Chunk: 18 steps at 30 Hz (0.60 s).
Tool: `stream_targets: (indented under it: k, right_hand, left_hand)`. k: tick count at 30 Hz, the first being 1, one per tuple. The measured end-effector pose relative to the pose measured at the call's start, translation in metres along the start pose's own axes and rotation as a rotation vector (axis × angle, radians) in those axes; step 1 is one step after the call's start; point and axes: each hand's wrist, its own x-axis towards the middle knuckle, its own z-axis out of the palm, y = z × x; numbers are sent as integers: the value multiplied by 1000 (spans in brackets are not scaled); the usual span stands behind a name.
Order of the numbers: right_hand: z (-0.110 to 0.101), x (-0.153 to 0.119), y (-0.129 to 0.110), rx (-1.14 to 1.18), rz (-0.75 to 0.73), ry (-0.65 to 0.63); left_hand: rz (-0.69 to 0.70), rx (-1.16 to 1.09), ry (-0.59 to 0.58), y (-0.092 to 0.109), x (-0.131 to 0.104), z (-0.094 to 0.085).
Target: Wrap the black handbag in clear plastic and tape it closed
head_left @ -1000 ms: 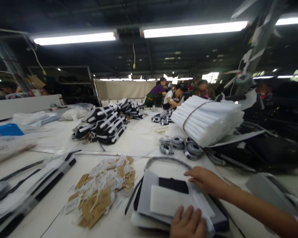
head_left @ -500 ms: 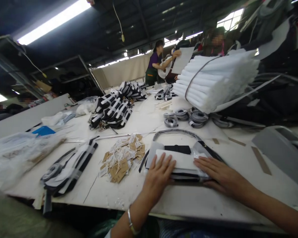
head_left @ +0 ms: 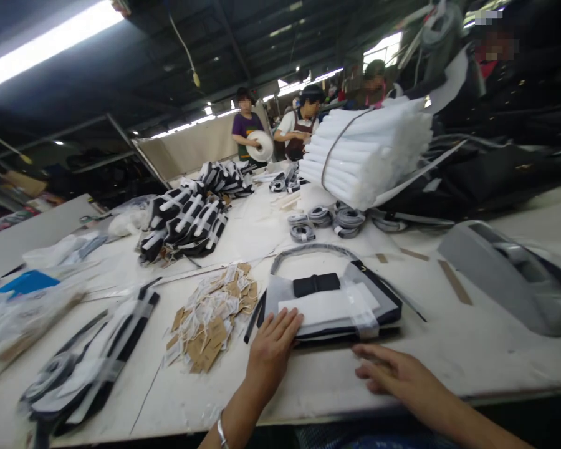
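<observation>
A flat grey and black bag [head_left: 350, 293] with a white sheet on top lies on the white table [head_left: 449, 355] in front of me, its grey handle arching away. My left hand [head_left: 272, 348] rests flat on the bag's near left corner. My right hand [head_left: 393, 374] lies open on the table just in front of the bag, fingers spread, holding nothing. A heap of brown paper tags with white strings [head_left: 212, 315] sits to the left of my left hand.
A tied bundle of white foam sheets [head_left: 364, 153] and grey strap rolls [head_left: 325, 221] lie behind the bag. Black-and-white striped bags [head_left: 187, 221] are piled at centre left. A grey machine [head_left: 514, 271] stands right. Other people [head_left: 299, 121] work at the far end.
My right hand has slid off the bag onto the table in front of it. My left hand stays on the bag's left corner. The view has shifted slightly.
</observation>
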Motion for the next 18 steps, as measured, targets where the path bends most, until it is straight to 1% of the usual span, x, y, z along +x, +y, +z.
stream_targets:
  k: [1, 3, 6, 9, 12, 14, 16, 18]
  right_hand:
    - [5, 1, -4, 142, 90, -35]
    - [10, 5, -16, 318, 144, -43]
    - [16, 9, -32, 483, 116, -23]
    - [28, 12, -36, 646, 77, -29]
    - [40, 16, -32, 702, 13, -4]
    - [46, 19, -30, 737, -54, 13]
    - [47, 23, -30, 776, -104, -8]
    - [43, 25, -34, 740, -136, -58]
  left_hand:
    - [14, 10, 8, -2, -1, 2]
    - [36, 29, 25, -6, -4, 6]
    - [62, 55, 75, -10, -5, 11]
    - [75, 71, 125, -13, -5, 12]
    - [85, 71, 138, -13, -5, 12]
    - [77, 64, 168, -14, -5, 14]
    - [43, 59, 229, -16, -6, 19]
    - [14, 62, 292, -21, -7, 28]
